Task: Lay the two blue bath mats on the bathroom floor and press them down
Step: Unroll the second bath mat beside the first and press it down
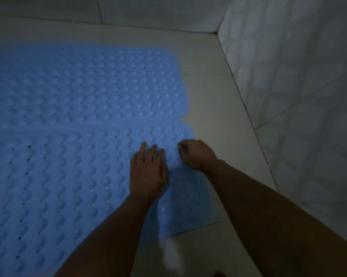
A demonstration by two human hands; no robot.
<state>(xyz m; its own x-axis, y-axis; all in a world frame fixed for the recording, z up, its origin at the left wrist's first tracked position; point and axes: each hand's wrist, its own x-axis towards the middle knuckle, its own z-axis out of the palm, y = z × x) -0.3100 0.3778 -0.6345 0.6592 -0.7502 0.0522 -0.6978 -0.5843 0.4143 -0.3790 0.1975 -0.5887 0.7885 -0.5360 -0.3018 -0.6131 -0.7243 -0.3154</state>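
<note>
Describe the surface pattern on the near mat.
Near mat: light blue, rows of raised bumps with small holes between; head view.

Dim room: pale tiled floor (214,92) meets white tiled walls (298,66).

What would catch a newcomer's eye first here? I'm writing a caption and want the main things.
Two bumpy blue mats fill the left: the far mat and the near mat, edge to edge on the pale tiled floor. On the near mat's right end, the left hand lies flat and the right hand is curled.
</note>
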